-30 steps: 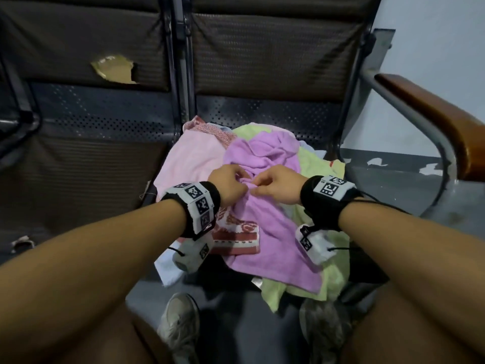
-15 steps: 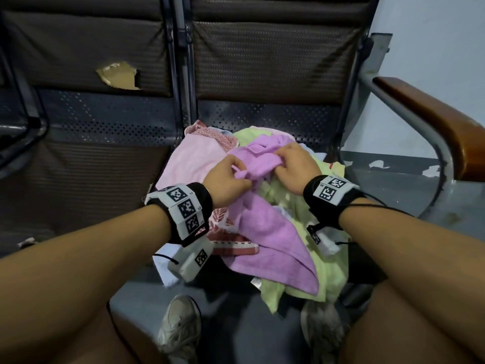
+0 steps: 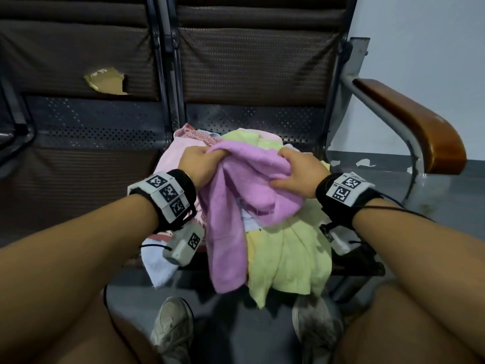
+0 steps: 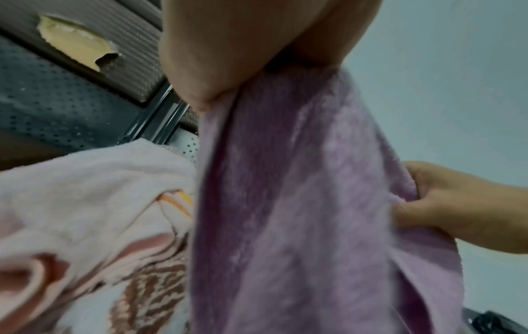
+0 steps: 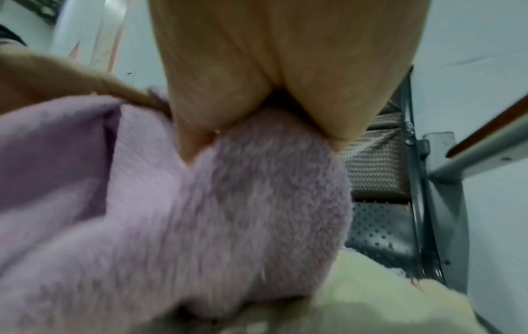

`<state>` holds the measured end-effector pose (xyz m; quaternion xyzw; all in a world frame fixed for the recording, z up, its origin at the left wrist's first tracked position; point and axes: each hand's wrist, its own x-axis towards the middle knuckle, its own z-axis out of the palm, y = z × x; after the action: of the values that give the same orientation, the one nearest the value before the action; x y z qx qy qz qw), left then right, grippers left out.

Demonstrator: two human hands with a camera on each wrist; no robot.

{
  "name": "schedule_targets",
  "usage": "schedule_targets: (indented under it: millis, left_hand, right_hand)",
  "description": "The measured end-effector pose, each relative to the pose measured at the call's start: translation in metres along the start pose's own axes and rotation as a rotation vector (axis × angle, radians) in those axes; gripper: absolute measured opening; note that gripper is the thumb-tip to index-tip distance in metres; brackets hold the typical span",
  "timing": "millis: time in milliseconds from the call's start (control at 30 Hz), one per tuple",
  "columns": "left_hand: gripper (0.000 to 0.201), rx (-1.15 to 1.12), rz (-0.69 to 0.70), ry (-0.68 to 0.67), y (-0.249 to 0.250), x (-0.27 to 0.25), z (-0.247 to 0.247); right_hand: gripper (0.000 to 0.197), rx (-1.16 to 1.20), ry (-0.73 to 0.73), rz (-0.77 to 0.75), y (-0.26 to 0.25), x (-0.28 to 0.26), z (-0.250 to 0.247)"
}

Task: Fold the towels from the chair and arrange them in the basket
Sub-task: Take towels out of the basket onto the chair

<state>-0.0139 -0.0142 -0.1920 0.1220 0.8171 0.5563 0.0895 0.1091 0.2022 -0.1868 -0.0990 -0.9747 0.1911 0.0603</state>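
Note:
A purple towel (image 3: 236, 206) hangs between both hands above the pile on the chair seat. My left hand (image 3: 202, 161) grips its upper left edge, fingers curled round the cloth (image 4: 285, 203). My right hand (image 3: 296, 172) grips the other side, bunching the purple towel (image 5: 200, 214). Under it lie a light green towel (image 3: 288, 258), a pale pink towel (image 3: 170, 153) and a patterned red-and-white towel (image 4: 100, 259). No basket is in view.
The chair has a dark padded back (image 3: 249, 61) and a perforated metal seat. A torn patch (image 3: 107, 81) shows on the neighbouring seat's back at left. A wooden armrest (image 3: 420, 127) on a metal frame stands at right. My shoes (image 3: 173, 332) rest on the grey floor below.
Both hands have lifted the purple towel up off the pile and moved apart along its edge, so it now hangs down in front.

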Motion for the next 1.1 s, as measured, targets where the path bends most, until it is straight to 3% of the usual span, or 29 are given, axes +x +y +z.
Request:
schedule_targets:
  millis: [67, 133, 233, 333, 400, 467, 600, 700, 833, 933, 1100]
  left_hand:
    - [0.019, 0.104, 0.02, -0.041, -0.003, -0.001, 0.002]
    - [0.01, 0.168, 0.039, -0.009, -0.005, 0.0, 0.003]
    - [0.018, 0.137, 0.067, -0.037, -0.002, -0.002, 0.007]
    - [0.035, 0.051, -0.031, -0.076, 0.008, -0.007, 0.012]
    - [0.034, 0.007, -0.089, -0.094, 0.011, -0.008, 0.013]
    - [0.032, -0.011, -0.098, -0.15, 0.012, -0.009, 0.013]
    - [0.021, 0.031, -0.021, -0.144, 0.009, -0.012, 0.011]
    - [0.03, 0.01, -0.014, -0.091, 0.012, -0.013, 0.012]
    - [0.033, -0.042, -0.061, -0.084, 0.018, -0.015, 0.016]
    - [0.031, -0.101, -0.057, -0.137, 0.024, -0.02, 0.02]
    - [0.036, 0.057, 0.124, -0.288, 0.041, -0.03, 0.032]
  right_hand:
    - [0.022, 0.064, 0.087, 0.028, 0.003, -0.004, -0.002]
    - [0.018, 0.155, 0.227, 0.039, 0.004, -0.005, -0.006]
    - [0.018, 0.157, 0.362, 0.014, 0.005, -0.004, -0.012]
    - [0.015, 0.252, 0.235, 0.042, 0.004, -0.005, -0.011]
    - [0.021, 0.444, 0.039, 0.074, -0.003, -0.007, -0.005]
    - [0.023, 0.533, -0.037, 0.09, -0.008, -0.006, -0.001]
    - [0.061, 0.166, -0.003, 0.051, -0.007, -0.007, 0.002]
    - [0.045, 0.08, 0.073, 0.056, -0.004, -0.006, 0.006]
    - [0.017, 0.065, 0.304, 0.012, -0.008, -0.005, -0.001]
    - [0.023, 0.129, 0.343, -0.064, -0.018, -0.005, -0.003]
    - [0.04, 0.143, 0.176, -0.071, -0.037, -0.004, 0.007]
